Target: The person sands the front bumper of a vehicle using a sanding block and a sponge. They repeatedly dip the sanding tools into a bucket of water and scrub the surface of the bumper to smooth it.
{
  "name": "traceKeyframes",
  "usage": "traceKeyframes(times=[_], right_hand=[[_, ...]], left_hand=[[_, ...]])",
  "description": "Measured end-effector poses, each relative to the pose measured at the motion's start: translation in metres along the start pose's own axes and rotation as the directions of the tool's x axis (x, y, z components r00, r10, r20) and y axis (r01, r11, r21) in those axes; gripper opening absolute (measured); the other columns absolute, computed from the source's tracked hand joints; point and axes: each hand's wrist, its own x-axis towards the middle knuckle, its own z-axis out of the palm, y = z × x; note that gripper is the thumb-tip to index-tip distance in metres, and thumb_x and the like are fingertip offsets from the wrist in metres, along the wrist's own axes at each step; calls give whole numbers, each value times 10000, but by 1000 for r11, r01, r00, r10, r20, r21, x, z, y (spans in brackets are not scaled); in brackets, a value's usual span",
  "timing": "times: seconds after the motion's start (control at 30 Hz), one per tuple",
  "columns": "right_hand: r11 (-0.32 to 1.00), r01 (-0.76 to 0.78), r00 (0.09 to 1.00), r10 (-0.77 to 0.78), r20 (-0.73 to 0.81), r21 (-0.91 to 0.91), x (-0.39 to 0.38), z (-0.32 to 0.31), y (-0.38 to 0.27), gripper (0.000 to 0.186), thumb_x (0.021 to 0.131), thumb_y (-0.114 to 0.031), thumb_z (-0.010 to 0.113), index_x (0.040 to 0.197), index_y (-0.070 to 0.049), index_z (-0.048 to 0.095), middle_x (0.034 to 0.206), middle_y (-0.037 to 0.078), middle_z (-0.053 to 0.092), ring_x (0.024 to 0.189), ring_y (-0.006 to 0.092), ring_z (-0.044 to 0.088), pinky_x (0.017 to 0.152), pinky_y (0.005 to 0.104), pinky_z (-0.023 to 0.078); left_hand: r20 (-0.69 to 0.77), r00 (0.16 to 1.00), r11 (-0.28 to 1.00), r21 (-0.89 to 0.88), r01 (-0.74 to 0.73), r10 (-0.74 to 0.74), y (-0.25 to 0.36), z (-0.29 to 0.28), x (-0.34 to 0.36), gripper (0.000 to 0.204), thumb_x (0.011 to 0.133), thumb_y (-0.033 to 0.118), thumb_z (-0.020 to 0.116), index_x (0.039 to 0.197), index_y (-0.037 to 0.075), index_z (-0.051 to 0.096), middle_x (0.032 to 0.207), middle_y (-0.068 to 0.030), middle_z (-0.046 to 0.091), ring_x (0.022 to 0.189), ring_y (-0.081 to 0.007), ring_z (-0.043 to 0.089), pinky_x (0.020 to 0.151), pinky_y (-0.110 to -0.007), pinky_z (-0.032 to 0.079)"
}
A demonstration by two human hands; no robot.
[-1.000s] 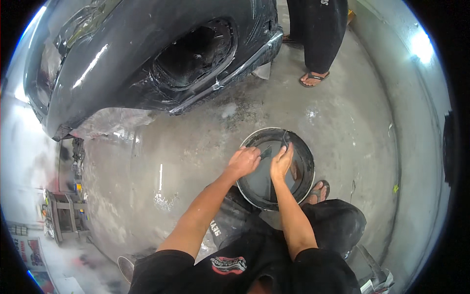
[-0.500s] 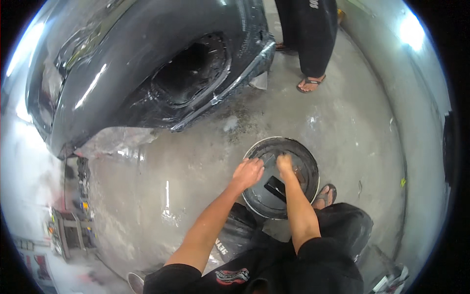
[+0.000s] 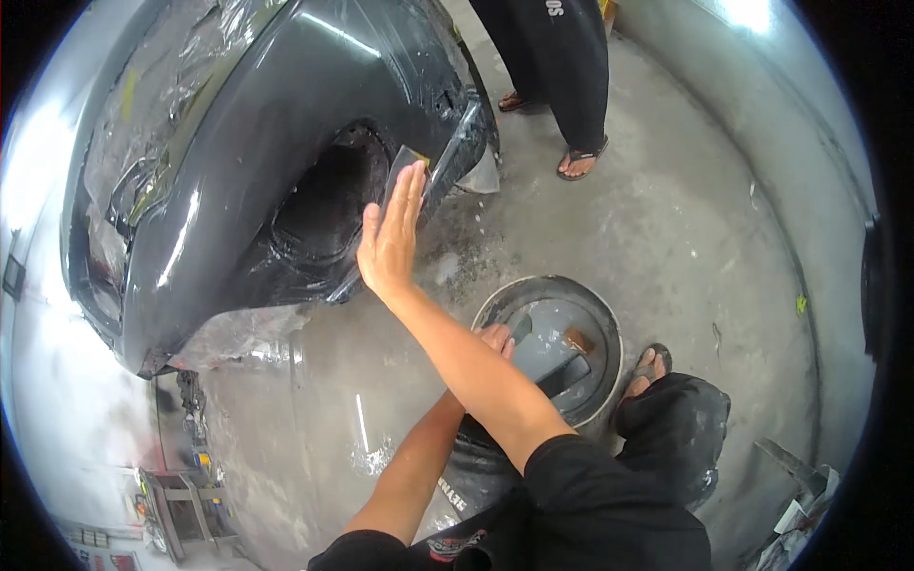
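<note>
My right hand (image 3: 392,233) is raised at the dark grey car body panel (image 3: 224,157), beside its oval opening. Its fingers lie straight and together against a thin rectangular pad (image 3: 407,157), gripping it, with the thumb apart. My left hand (image 3: 493,338) is low in the round dark bucket (image 3: 609,319), partly hidden behind my right forearm, fingers curled by a greenish-grey piece; what it holds is unclear. The bucket contains grey water, a brown block (image 3: 579,339) and a long black block (image 3: 562,376).
Another person's legs (image 3: 562,76) in sandals stand beyond the panel's right. A metal stand (image 3: 186,504) is at lower left, plastic sheeting (image 3: 238,338) hangs under the panel, and a wall (image 3: 819,238) curves along the right, with assorted items (image 3: 800,495) at lower right.
My right hand has risen from the bucket up and left to the panel, carrying the thin pad. My left hand stays in the bucket, slightly lower. The view has shifted, the panel appearing lower.
</note>
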Motion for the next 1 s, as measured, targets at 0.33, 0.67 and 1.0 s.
traceKeyframes(times=[0.33,0.67,1.0], right_hand=[[973,-185,982,177,68,137,-4,-13,14,653,1119,-358,311,1639,-15,114,1705,236,73,1583,393,51,1245,595,35],[977,-133,990,125,59,164,5,-23,28,633,1129,-366,245,1621,20,150,1693,250,119,1580,347,127,1255,581,60],[981,-139,987,127,97,135,17,-27,28,665,1122,-409,240,1637,-11,104,1709,217,83,1577,371,127,1255,571,48]], left_hand=[[87,996,999,-41,-2,5,-5,3,0,175,979,198,587,1036,33,604,994,-173,628,900,-381,597,804,-496,462],[437,877,979,132,158,-200,-5,8,9,333,1004,267,563,1260,59,613,1288,-152,634,1156,-334,603,971,-428,489],[561,794,960,265,93,-232,-8,1,7,453,972,281,556,1371,68,585,1485,-165,544,1325,-322,534,1107,-410,430]])
